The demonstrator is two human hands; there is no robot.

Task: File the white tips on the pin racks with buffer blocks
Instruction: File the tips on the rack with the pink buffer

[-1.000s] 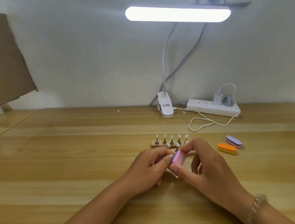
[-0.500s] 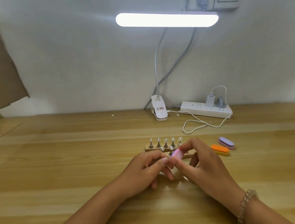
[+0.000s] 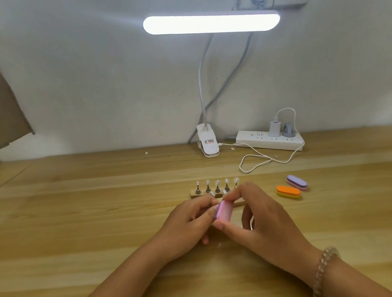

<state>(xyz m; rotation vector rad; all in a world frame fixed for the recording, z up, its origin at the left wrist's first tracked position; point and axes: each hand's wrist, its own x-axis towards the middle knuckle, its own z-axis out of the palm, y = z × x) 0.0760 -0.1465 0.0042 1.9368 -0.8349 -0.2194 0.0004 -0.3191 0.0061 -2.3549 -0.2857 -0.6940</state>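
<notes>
Pink block held at the fingertips, the work itself hidden

The right hand (image 3: pixel 263 220) grips a pink buffer block (image 3: pixel 223 211) between thumb and fingers. The left hand (image 3: pixel 189 222) curls in against the block's edge, but whether it pinches a tip cannot be told, since the contact point is covered by fingers and block. White tips (image 3: pixel 217 182) stand in a row on the pin rack (image 3: pixel 195 193) just beyond the hands, and a second rack (image 3: pixel 239 202) is mostly covered by them. A small tip would likely slip or flick away if the block presses too hard or skews, and the knuckles sit close enough to the rack to knock the pins over. An orange block (image 3: pixel 288 192) and a purple block (image 3: pixel 297 182) lie unused to the right.
</notes>
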